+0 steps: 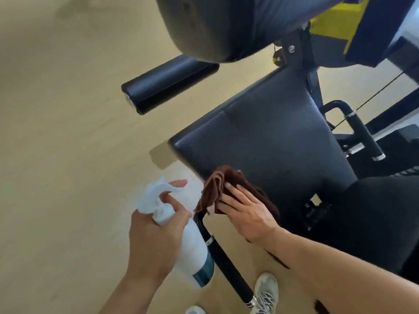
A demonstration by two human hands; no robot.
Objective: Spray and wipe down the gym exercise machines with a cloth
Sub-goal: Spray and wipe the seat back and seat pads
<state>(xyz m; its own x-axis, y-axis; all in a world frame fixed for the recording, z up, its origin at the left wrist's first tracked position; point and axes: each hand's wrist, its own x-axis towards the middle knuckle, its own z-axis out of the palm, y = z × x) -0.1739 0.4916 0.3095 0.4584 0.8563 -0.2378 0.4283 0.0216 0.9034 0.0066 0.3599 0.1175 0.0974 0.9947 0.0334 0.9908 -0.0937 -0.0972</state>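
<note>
My left hand (154, 241) grips a white spray bottle (188, 243) by its neck, one finger on the trigger, nozzle toward the machine. With straight fingers, my right hand (247, 211) presses a crumpled brown cloth (217, 186) onto the near corner of the black padded seat (272, 141). The seat belongs to a black gym machine seen at centre and right.
A black roller pad (167, 82) sticks out left above the seat, and a large black pad (226, 26) hangs at the top. A black handle bar (229, 264) runs down by my white shoes (266, 291). Another grip (362, 132) is at right. Tan floor fills the left.
</note>
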